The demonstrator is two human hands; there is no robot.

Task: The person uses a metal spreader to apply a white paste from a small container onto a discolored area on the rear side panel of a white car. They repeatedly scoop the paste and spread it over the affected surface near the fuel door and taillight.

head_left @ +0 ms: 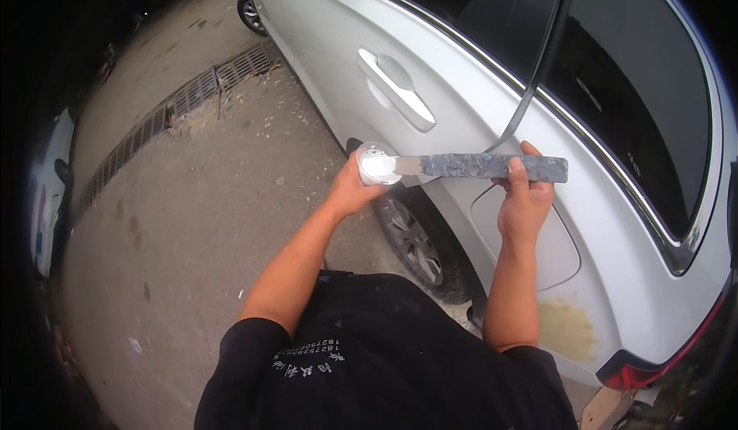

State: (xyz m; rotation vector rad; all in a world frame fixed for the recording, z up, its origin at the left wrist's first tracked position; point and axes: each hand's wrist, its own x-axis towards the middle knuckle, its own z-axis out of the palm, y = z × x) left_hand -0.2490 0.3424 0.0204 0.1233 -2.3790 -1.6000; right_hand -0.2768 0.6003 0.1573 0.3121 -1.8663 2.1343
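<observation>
Left hand (352, 190) wraps one small round tub (377, 164) of white paste, fingers curled around its far side, open mouth facing me. Right hand (525, 199) grips one long flat spreader (492, 167), grey and crusted, thumb on top, fingers pressed together behind it; I hold it level, its pale tip touching the tub's rim. Both are raised in front of the silver car (461, 107), above its rear wheel (411, 234).

On the car I count one door handle (396, 88) near the tub, one fuel flap (553, 238) just beside my right wrist, and one yellowish sanded patch (567, 328) low on the rear quarter. One long drain grate (177, 107) crosses the concrete ground (192, 238), well apart from me.
</observation>
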